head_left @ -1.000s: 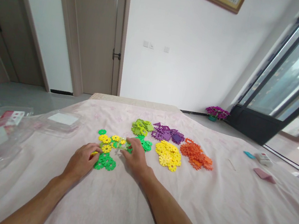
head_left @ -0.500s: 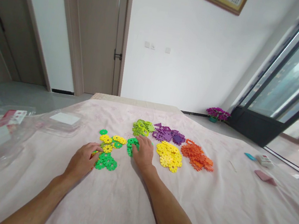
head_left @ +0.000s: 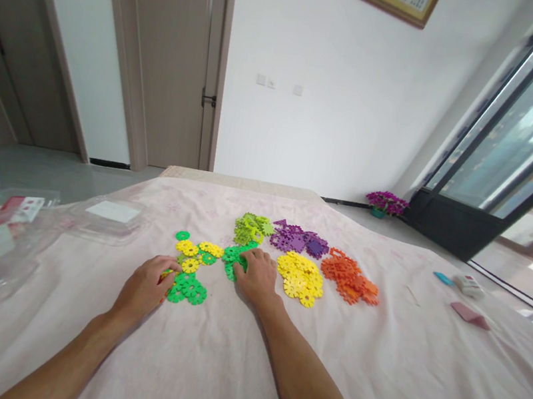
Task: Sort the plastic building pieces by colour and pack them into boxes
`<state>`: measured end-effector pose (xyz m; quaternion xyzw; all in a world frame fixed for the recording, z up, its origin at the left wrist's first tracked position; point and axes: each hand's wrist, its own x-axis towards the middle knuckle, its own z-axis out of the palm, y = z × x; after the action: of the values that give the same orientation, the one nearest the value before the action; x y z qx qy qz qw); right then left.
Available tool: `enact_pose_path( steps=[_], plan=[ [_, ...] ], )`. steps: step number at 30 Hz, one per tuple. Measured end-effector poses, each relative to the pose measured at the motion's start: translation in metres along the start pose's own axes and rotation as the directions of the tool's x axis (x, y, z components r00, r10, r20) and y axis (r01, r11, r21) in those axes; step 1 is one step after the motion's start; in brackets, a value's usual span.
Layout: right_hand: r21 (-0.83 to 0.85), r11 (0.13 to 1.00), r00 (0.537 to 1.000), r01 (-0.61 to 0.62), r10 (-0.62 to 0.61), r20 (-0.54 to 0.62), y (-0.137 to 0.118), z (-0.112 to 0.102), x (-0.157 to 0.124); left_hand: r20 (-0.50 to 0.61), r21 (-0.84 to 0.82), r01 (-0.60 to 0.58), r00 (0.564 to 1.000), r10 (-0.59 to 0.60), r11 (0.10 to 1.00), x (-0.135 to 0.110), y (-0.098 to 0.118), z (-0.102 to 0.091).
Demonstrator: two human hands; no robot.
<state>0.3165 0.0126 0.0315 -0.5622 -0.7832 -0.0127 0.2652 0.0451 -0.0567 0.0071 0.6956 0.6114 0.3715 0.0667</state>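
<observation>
My left hand rests at the left edge of a mixed group of flower-shaped plastic discs, fingers bent. Bits of yellow and orange show by its fingertips and beneath it; what it grips is mostly hidden. Just right of it lie green discs, with yellow discs above them. My right hand bends its fingers over a separate pile of green discs, with its fingertips closed on a green disc there. A lone green disc lies at the far left of the group.
Behind are lime-green pieces and purple pieces. To the right lie a yellow pile and an orange pile. Clear plastic boxes stand left. A pink cloth scrap and a blue item lie far right.
My right hand has shifted slightly down and to the right, uncovering more of the green pile at its upper left. My left hand stays nearly in place.
</observation>
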Motion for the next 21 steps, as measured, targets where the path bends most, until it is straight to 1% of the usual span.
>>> enact_pose_path(
  steps=[5, 7, 11, 15, 18, 21],
  plan=[
    [0.023, 0.999, 0.996, -0.047, 0.048, -0.081, 0.007, 0.004, 0.005, -0.01, -0.015, 0.014, 1.0, -0.015, 1.0, 0.0, 0.003, -0.001],
    [0.021, 0.998, 0.996, -0.051, 0.052, -0.068, 0.011, 0.006, 0.008, -0.01, -0.015, 0.021, 1.0, -0.021, 1.0, 0.0, 0.003, -0.001],
    [0.015, 0.999, 0.999, -0.034, 0.034, 0.016, 0.018, 0.011, 0.013, 0.001, -0.008, 0.023, 1.0, -0.023, 1.0, 0.0, 0.002, -0.001],
    [0.002, 1.0, 0.999, 0.002, -0.002, 0.051, 0.018, 0.011, 0.015, 0.001, -0.004, 0.024, 1.0, -0.024, 1.0, 0.001, 0.002, -0.001],
    [-0.01, 1.0, 0.999, -0.003, 0.003, 0.041, 0.016, 0.007, 0.014, 0.003, -0.011, 0.025, 1.0, -0.025, 1.0, 0.001, 0.003, -0.002],
    [-0.023, 1.0, 1.0, 0.001, -0.001, -0.008, 0.014, 0.002, 0.014, 0.0, -0.017, 0.015, 1.0, -0.015, 1.0, 0.001, 0.003, -0.002]
  ],
)
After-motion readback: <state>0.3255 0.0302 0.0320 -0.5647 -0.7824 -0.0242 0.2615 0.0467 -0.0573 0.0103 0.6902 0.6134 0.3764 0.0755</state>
